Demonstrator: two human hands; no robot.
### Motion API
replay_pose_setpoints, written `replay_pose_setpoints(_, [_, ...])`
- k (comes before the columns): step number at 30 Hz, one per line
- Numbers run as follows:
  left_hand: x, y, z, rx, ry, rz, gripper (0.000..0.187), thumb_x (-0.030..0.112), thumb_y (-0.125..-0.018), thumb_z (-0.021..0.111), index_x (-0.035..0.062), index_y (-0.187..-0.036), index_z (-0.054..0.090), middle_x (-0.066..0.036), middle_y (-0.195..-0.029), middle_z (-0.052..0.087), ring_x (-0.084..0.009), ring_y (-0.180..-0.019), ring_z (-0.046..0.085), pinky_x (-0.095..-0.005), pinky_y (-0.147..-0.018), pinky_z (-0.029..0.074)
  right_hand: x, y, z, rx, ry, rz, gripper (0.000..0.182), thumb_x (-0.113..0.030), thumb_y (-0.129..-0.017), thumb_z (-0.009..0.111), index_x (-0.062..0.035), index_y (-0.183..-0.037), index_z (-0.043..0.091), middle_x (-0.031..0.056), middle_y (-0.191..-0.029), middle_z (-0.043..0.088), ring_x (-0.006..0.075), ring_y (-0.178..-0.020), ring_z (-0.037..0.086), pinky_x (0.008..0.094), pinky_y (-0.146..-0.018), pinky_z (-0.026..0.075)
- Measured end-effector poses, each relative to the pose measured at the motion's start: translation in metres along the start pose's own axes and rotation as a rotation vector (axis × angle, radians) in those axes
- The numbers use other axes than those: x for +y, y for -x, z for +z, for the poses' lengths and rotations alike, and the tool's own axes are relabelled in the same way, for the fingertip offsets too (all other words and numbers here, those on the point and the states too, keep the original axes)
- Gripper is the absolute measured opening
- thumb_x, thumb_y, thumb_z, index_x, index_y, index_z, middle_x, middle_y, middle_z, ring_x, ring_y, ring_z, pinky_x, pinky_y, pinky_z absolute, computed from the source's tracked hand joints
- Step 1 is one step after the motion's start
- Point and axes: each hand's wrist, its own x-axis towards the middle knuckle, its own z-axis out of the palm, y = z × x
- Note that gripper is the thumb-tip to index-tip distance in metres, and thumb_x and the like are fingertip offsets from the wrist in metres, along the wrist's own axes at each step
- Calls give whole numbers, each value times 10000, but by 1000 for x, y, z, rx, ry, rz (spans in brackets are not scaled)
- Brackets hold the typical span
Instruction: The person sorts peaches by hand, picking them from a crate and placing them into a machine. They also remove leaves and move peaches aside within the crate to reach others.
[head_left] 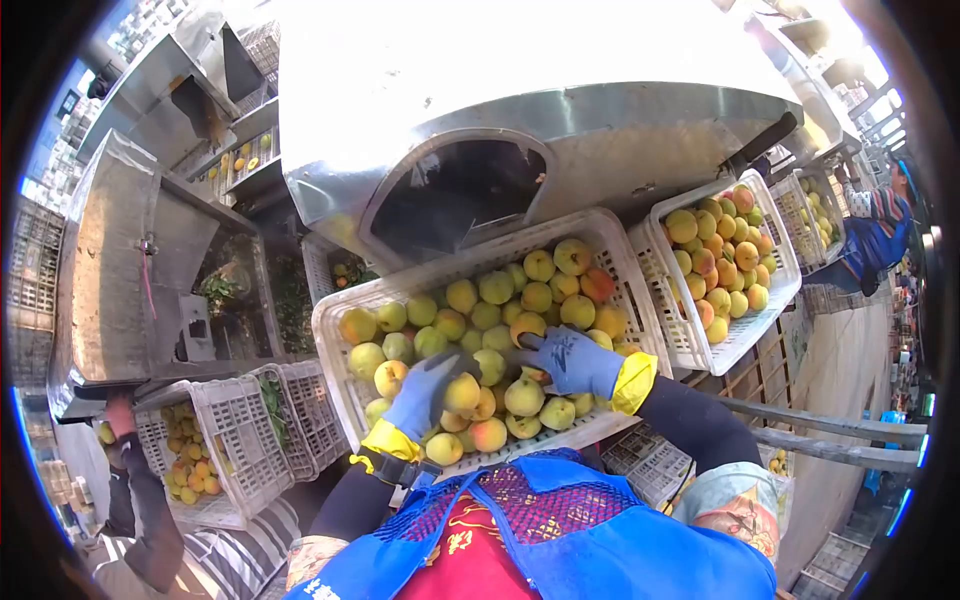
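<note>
A white plastic crate (pixel 330 345) full of yellow-green peaches, some blushed red, lies in front of me. My left hand (pixel 415 395), in a blue glove with dark fingers and a yellow cuff, is in its left half. Its fingers curl over a yellow peach (pixel 462 393). My right hand (pixel 570 362), gloved the same way, reaches into the right half. Its fingers are bent around a peach (pixel 528 326) among the others; the fingertips are partly hidden.
A metal machine with a dark opening (pixel 460 195) stands behind the crate. To the right sits another white crate (pixel 690 345) of peaches. At left are stacked crates (pixel 240 450) and a person's hand (pixel 122 415) by a metal bin. Another person (pixel 875 235) works far right, beyond metal rails (pixel 830 425).
</note>
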Motion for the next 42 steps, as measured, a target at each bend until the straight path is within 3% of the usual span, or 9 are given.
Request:
replay_pose_setpoints(5, [45,-8,6,-20,-157,212,321,196,-1037,522,45,-1309,599,-148,-1272,643,-246,-1112,640,-337,-956,513,-19,-7,-21,426,-931,-8,690,-305,-822,811,-60,-1415,556,187,-1239,673,319,-1115,663,387,-975,507])
replay_pose_setpoints(6, [58,-10,19,132,319,-196,377,292,-1069,502,17,-1313,587,-136,-1264,651,-212,-1154,621,-319,-972,502,-35,-9,-27,452,-1118,-3,698,-282,-827,827,-12,-1410,554,216,-1261,663,300,-1151,660,353,-985,501])
replay_pose_setpoints(13, [45,-22,3,195,375,-9,543,267,-901,757,36,-1346,549,-110,-1232,661,-196,-1153,627,-338,-966,522,-86,-29,-40,937,-246,-37,869,-410,-772,843,-8,-1452,480,244,-1249,646,422,-1103,646,438,-941,518])
replay_pose_setpoints(18, [70,-30,-6,179,194,183,718,178,-814,846,69,-1421,478,-119,-1376,578,-224,-1237,583,-364,-1012,506,-108,-42,-38,939,-633,11,815,-302,-751,870,3,-1416,512,220,-1264,640,403,-1095,649,433,-930,529])
replay_pose_setpoints(20, [53,-43,-3,125,683,-50,731,186,-817,843,71,-1435,469,-125,-1392,572,-235,-1248,578,-376,-1037,488,-106,-50,-36,970,-539,61,801,-277,-753,866,4,-1414,512,215,-1244,648,397,-1078,655,435,-913,535])
replay_pose_setpoints(26, [76,-36,-23,215,46,92,663,212,-888,764,70,-1455,449,-156,-1305,643,-278,-1162,642,-406,-983,511,-80,-78,-65,1107,-358,-13,849,-371,-737,851,-24,-1429,504,215,-1306,612,442,-1199,557,523,-1034,431])
replay_pose_setpoints(32, [76,-41,-19,217,1130,-208,390,163,-935,710,25,-1274,576,-133,-1228,675,-224,-1045,688,-354,-850,571,-33,-137,-62,1233,17,76,718,-357,-765,826,-48,-1358,565,211,-1291,603,459,-1238,509,566,-1083,387])
replay_pose_setpoints(35, [87,-34,-13,376,56,133,445,273,-947,674,37,-1311,572,-112,-1290,649,-227,-1176,610,-391,-952,511,-7,-185,-46,1210,374,184,575,-287,-810,789,-49,-1297,600,192,-1233,623,440,-1176,552,567,-1033,413])
replay_pose_setpoints(42, [106,-35,-24,284,427,77,493,319,-1046,503,48,-1456,459,-134,-1362,608,-280,-1283,549,-418,-1061,455,-73,-95,-106,1020,-372,-49,494,-260,-856,747,-75,-1297,618,192,-1223,645,389,-1107,611,497,-919,480])
